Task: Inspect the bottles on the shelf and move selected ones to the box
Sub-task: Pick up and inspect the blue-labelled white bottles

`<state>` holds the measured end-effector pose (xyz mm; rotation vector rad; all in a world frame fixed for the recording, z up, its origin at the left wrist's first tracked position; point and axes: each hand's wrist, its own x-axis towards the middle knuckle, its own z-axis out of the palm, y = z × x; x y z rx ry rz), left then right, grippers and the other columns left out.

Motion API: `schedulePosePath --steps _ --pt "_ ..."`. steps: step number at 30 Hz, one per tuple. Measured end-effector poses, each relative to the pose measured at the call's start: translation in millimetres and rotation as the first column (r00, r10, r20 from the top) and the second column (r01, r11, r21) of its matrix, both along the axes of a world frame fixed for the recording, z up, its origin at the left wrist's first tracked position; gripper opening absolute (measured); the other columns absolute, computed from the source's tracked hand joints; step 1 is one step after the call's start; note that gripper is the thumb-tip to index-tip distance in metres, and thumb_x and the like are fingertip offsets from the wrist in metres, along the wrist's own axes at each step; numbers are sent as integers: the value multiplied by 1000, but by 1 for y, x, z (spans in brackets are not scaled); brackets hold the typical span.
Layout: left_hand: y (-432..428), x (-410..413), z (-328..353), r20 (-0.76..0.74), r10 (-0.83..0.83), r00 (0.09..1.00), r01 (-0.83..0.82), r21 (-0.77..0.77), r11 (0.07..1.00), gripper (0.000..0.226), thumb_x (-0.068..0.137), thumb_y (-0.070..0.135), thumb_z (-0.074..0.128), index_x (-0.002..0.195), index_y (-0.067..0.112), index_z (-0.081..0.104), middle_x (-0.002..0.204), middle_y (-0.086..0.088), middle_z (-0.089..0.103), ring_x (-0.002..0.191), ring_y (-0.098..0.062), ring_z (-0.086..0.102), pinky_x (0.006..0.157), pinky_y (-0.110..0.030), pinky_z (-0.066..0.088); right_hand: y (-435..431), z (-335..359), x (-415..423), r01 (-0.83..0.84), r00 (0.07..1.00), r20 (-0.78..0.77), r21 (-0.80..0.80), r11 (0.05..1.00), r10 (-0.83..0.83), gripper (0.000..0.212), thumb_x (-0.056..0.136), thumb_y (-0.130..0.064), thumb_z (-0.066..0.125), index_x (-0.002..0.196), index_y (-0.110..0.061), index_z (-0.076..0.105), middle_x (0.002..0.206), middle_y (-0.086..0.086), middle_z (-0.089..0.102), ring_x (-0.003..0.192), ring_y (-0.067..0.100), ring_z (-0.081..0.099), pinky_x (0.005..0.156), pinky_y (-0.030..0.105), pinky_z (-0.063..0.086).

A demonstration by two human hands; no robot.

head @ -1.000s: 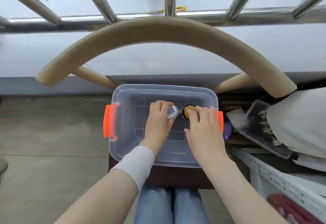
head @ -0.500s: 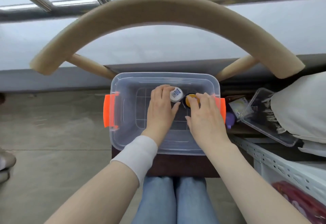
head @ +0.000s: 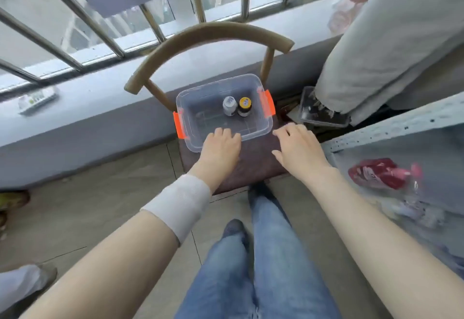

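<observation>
Bottles are seen from the head camera, the only view: two stand upright and side by side, touching or nearly so, in the far right part of a clear plastic box (head: 190,128) with orange latches on its short ends. The white-capped bottle (head: 229,105) is on the left and the yellow-capped bottle (head: 244,106), with its dark body, is on the right, close to the right-hand latch. The box sits on the dark seat of a chair (head: 253,165) whose curved tan backrest arches behind it, in front of a barred window.

The left hand (head: 221,144) lies over the near rim of the box, fingers loosely bent and holding nothing; whether they touch the rim cannot be told. A white wristband (head: 180,203) wraps that forearm. The right hand (head: 298,146) hangs above the seat just beside the near right corner of the box, fingers spread and relaxed, with nothing in it.

To the right runs a grey perforated metal shelf (head: 391,128) with a red packet (head: 381,173) lying on it. Between shelf and box lies a clear tray (head: 324,118), partly under a hanging pale cloth (head: 391,42). Legs in blue jeans show below.
</observation>
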<state>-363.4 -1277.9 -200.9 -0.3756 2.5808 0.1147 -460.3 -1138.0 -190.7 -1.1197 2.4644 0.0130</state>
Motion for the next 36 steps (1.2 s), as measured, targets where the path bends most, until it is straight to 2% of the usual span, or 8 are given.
schedulePosePath --steps 7,12,17,21,28,33,36 --pt "90 40 94 -148 -220 964 226 20 974 41 88 33 57 117 6 46 120 -14 51 113 -32 45 86 -36 37 136 65 96 316 948 -35 -38 948 -317 47 87 -31 58 128 -11 48 126 12 51 118 32 43 97 39 38" --pt "190 48 134 -260 -415 872 438 35 898 39 89 30 55 121 9 46 121 -13 50 115 -33 44 92 -39 37 254 110 149 566 815 -116 -49 823 -568 46 89 -33 56 129 -11 47 126 12 50 118 32 44 95 39 37" --pt "332 73 164 -304 -599 741 631 12 775 49 89 35 56 130 13 41 125 -11 49 119 -31 43 95 -37 37 382 138 219 724 664 -164 -102 682 -729 46 87 -33 58 126 -11 50 124 14 52 116 33 46 97 41 39" --pt "455 120 179 -331 -676 658 720 14 694 48 89 35 56 129 14 42 128 -11 46 123 -31 39 99 -37 33 489 154 285 803 552 -182 -147 578 -813 47 86 -36 58 127 -13 50 126 13 51 118 32 45 95 39 38" --pt "640 197 200 -345 -820 457 875 10 484 47 89 38 56 129 17 41 132 -9 45 126 -28 39 100 -35 32 648 184 393 908 339 -224 -177 380 -914 38 88 -36 55 119 -15 54 118 10 54 113 31 48 87 36 38" --pt "738 218 217 -389 -860 331 934 4 358 44 90 35 56 127 16 43 127 -9 48 120 -27 42 96 -34 34 732 197 430 947 220 -218 -186 262 -951 42 90 -37 52 126 -16 49 122 8 53 115 28 46 91 37 38" --pt "789 217 222 -422 -862 282 951 0 311 44 89 36 57 127 18 44 125 -7 49 119 -26 43 96 -34 34 776 205 436 955 182 -218 -192 225 -959 47 89 -40 51 129 -15 48 125 9 51 117 29 45 94 36 36"
